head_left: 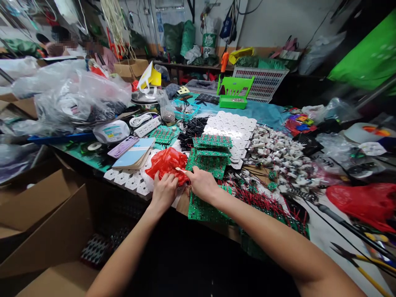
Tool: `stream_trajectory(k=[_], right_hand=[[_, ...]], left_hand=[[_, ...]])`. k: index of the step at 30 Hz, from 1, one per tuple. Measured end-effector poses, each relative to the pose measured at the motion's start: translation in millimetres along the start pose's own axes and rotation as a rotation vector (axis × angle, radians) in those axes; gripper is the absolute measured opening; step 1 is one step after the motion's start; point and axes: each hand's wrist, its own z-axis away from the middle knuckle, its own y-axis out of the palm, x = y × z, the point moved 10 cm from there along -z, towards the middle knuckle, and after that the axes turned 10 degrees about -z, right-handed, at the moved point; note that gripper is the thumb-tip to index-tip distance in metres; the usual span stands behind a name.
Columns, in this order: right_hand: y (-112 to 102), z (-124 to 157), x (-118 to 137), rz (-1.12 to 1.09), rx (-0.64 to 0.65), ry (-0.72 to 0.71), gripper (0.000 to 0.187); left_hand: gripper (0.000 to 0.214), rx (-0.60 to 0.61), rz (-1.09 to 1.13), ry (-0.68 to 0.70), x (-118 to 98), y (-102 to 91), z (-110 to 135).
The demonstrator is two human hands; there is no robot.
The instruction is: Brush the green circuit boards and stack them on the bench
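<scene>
Beside green circuit boards [208, 161], I watch my left hand [165, 190] curl into a crumpled red plastic bag [166, 158], likely light, slippery, best gripped by bunched folds; my right hand [202, 182], partly closed, meets its edge, its hold unclear.

Uneven indoor light, soft stretched edges

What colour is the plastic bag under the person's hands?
The plastic bag is bright red, seen best in the head view.
</scene>
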Motion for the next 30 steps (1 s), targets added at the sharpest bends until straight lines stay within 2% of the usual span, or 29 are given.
stream_trajectory(k=[6,12,15,17,19,22,25,28,30], right_hand=[[-6.7,0.6,-15.5,-0.031,-0.020,0.058,0.036],[-7.0,12.3,-9.2,-0.057,-0.011,0.055,0.029],[-13.9,17.7,-12.0,-0.082,-0.021,0.061,0.029],[-24.2,22.6,-21.6,-0.154,-0.047,0.078,0.032],[-34.1,31.5,-38.4,-0.367,-0.069,0.127,0.033],[-38.2,58.0,-66.9,-0.814,-0.048,0.244,0.031],[-41.8,101.5,-83.8,-1.049,-0.022,0.282,0.033],[-53.5,158.8,-96.9,-1.019,-0.071,0.254,0.038],[-62.1,200.8,-106.1,-0.892,-0.138,0.247,0.038]], left_hand=[[0.019,0.007,0.007,0.000,0.8,1.8,-0.2],[0.019,-0.009,0.054,-0.024,4.0,2.2,-1.9],[0.019,-0.015,0.077,-0.035,5.5,2.0,-2.7],[0.019,-0.017,0.083,-0.040,5.7,0.8,-2.9],[0.019,-0.025,0.072,-0.044,5.2,-2.6,-2.9],[0.018,-0.078,0.063,-0.041,3.5,-15.9,-1.5],[0.022,-0.198,0.093,-0.057,1.6,-40.8,5.4],[0.027,-0.374,0.184,-0.059,-11.5,-73.0,23.9],[0.032,-0.465,0.309,0.000,-35.8,-91.9,42.1]])
